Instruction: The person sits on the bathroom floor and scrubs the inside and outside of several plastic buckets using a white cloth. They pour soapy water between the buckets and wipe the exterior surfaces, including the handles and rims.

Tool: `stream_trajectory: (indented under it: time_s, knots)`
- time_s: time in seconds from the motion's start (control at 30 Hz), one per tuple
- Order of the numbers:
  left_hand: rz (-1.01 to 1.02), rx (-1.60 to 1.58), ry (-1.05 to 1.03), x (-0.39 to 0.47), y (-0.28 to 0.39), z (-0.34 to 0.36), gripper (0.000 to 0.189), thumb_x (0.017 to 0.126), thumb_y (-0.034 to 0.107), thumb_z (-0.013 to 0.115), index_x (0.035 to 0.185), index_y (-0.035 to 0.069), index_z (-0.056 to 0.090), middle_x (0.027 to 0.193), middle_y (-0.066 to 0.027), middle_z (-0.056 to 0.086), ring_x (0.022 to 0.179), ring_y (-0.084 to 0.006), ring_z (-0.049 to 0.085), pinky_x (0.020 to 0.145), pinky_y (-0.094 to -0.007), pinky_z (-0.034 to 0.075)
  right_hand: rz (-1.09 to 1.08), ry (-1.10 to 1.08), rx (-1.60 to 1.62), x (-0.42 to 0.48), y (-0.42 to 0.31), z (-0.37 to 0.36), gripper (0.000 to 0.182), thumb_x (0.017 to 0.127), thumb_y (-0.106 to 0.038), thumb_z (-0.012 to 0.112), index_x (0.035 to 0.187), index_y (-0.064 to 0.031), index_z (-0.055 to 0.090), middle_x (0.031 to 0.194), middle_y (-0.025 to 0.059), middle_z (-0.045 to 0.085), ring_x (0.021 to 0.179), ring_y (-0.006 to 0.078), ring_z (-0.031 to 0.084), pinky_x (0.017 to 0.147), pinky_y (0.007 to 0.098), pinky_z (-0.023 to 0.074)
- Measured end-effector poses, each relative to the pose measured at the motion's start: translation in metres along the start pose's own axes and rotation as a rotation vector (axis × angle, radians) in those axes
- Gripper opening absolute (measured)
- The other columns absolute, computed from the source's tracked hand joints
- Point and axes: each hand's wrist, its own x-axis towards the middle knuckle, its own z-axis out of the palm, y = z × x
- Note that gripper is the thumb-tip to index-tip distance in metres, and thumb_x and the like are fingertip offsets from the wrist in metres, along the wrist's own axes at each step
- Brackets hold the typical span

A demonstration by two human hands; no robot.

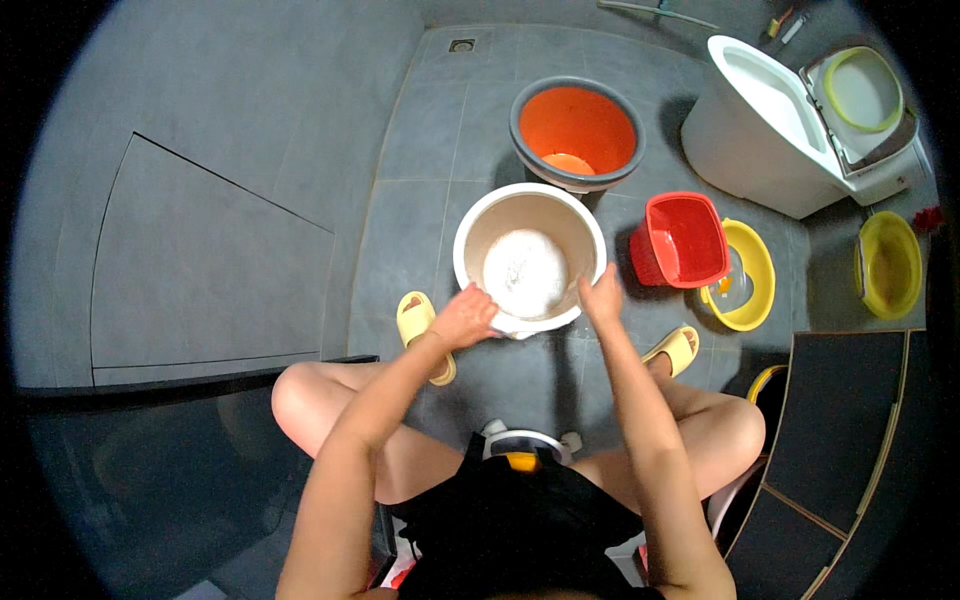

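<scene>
A white plastic bucket (481, 217) stands on the grey tiled floor between my feet, its beige inside facing up at me. Something whitish covers its bottom; whether that is foam, water or glare I cannot tell. My left hand (465, 316) grips the rim at the near left, fingers over the edge. On the near right side my right hand (602, 298) holds the same rim, the thumb inside the bucket. Just behind it is an orange tub (577, 124) with a grey rim. A red square bucket (684, 238) stands to the right of my right hand.
A yellow basin (761, 276) lies partly behind the red bucket. The white toilet (757, 150) has its lid raised at the back right. Another yellow basin (890, 262) leans at the right wall. Dark cabinet (847, 405) lies right; a floor drain (462, 46) is far back.
</scene>
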Motion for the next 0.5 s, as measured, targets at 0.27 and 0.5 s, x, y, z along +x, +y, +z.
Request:
stream_trajectory:
  time_s: [0.27, 0.5]
  knots:
    - [-0.189, -0.130, 0.124, 0.066, 0.117, 0.027, 0.050, 0.071, 0.022, 0.062, 0.115, 0.002, 0.048, 0.087, -0.0085, 0.054, 0.073, -0.0228, 0.054, 0.067, -0.0350, 0.042, 0.014, 0.350, 0.213, 0.000, 0.026, 0.020, 0.050, 0.068, 0.001, 0.051, 0.118, -0.0007, 0.043, 0.098, 0.0220, 0.052, 0.094, 0.0378, 0.051, 0.084, 0.0434, 0.0396]
    - [-0.066, -0.065, 0.262, 0.028, 0.081, 0.044, 0.039, 0.063, 0.015, 0.060, 0.101, 0.005, 0.057, 0.089, -0.0076, 0.058, 0.083, -0.0224, 0.056, 0.073, -0.0332, 0.042, -0.104, 0.222, 0.032, 0.012, 0.021, -0.003, 0.051, 0.069, 0.000, 0.052, 0.118, -0.0060, 0.040, 0.097, 0.0205, 0.052, 0.090, 0.0390, 0.053, 0.076, 0.0452, 0.0432]
